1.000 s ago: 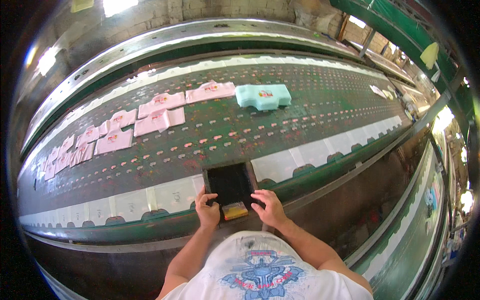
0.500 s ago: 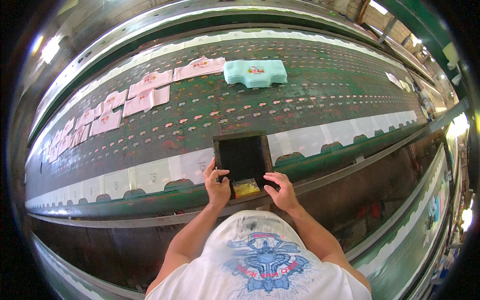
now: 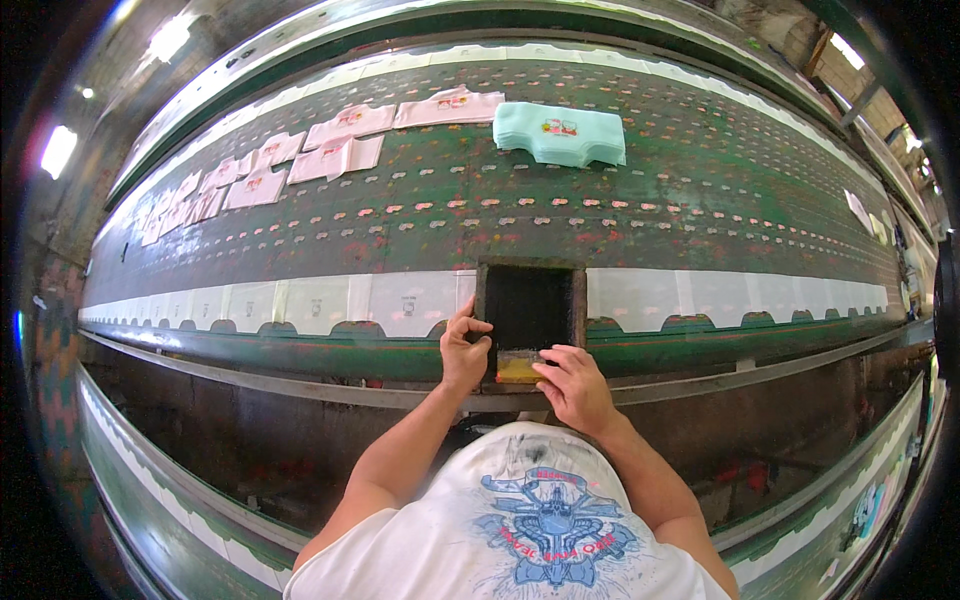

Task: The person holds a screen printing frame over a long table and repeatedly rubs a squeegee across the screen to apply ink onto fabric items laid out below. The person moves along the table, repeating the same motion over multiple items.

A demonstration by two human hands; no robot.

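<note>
A dark square frame with a black interior (image 3: 530, 300) stands at the near edge of the long green printing table, with a short yellow squeegee (image 3: 515, 368) at its near end. My left hand (image 3: 465, 345) grips the frame's left side, fingers wrapped and bent. My right hand (image 3: 572, 382) is at the squeegee's right end, thumb and fingers curled onto it. White sheets (image 3: 640, 300) with scalloped lower edges line the table edge on both sides of the frame.
Pink printed garment pieces (image 3: 340, 155) lie in staggered rows on the far left half of the table (image 3: 700, 240), beside a pale mint stack (image 3: 558, 130). A metal rail (image 3: 730, 378) runs along the near side. Parallel tables show beyond and at the lower corners.
My right hand has moved from the frame's right side onto the squeegee. The frame and both hands appear farther right and higher in view as the camera has turned.
</note>
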